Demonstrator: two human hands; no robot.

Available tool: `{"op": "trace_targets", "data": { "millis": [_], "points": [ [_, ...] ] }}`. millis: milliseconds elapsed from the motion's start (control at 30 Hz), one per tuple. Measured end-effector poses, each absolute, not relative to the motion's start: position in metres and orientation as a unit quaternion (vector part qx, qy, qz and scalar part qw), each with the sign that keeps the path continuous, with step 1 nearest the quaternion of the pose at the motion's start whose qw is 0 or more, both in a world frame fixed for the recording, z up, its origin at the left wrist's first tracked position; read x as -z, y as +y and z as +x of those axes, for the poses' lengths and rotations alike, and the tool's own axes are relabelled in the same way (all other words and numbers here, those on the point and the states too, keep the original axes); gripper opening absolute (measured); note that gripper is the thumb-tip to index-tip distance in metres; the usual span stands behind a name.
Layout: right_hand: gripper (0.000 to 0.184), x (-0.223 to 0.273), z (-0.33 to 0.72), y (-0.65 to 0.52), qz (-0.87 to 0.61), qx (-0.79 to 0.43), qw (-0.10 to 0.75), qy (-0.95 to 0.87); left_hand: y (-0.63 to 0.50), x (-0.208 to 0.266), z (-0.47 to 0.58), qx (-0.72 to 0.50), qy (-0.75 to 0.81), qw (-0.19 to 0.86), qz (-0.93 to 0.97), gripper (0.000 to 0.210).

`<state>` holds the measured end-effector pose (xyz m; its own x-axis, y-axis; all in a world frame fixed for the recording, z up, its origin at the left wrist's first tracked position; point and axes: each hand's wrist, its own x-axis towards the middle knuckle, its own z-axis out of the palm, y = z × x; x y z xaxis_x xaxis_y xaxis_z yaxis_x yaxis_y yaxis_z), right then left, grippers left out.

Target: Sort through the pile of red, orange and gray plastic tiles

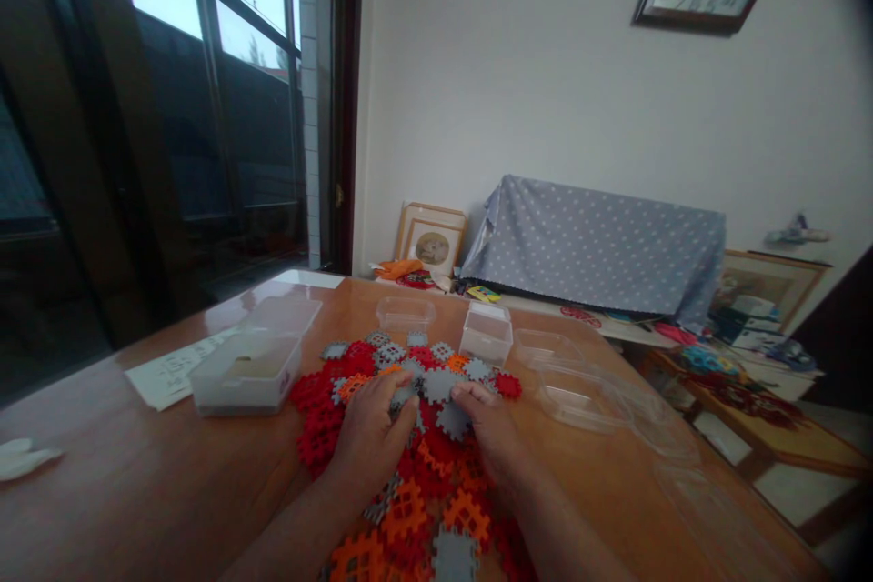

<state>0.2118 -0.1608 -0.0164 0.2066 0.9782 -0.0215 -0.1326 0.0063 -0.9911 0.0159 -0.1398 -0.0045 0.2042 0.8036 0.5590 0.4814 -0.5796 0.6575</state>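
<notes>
A heap of flat, toothed plastic pieces in red, orange and grey spreads over the table in front of me. My left hand (375,423) is at the left side of the heap, thumb and fingers closed around a grey toothed piece (404,393). Opposite it, my right hand (492,423) grips the edge of another grey toothed piece (453,421) with its fingertips. Between the hands lies a further grey piece (438,384). Orange pieces (404,511) and red pieces (319,436) overlap around and below both hands.
A translucent box (249,373) stands left on a written sheet (160,382). Behind the heap are a small clear box (486,334) and a shallow clear tray (406,314). More clear containers (579,396) line the right side of the wooden table (170,464). White tissue (25,459) lies far left.
</notes>
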Motion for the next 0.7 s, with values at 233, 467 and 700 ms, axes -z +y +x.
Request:
{"op": "trace_targets", "data": {
  "millis": [233,467,700],
  "points": [
    [0.031,0.015,0.217,-0.168,-0.512,-0.458,0.612,-0.392,-0.143,0.007,0.022,-0.454,0.42,0.132,0.775,0.036],
    [0.032,0.018,0.258,-0.196,-0.574,-0.389,0.635,-0.341,-0.149,0.003,0.021,-0.423,0.412,0.109,0.8,0.031],
    [0.029,0.028,0.315,-0.238,-0.649,-0.298,0.631,-0.304,-0.154,0.0,0.026,-0.387,0.39,0.109,0.829,0.03]
  ]
}}
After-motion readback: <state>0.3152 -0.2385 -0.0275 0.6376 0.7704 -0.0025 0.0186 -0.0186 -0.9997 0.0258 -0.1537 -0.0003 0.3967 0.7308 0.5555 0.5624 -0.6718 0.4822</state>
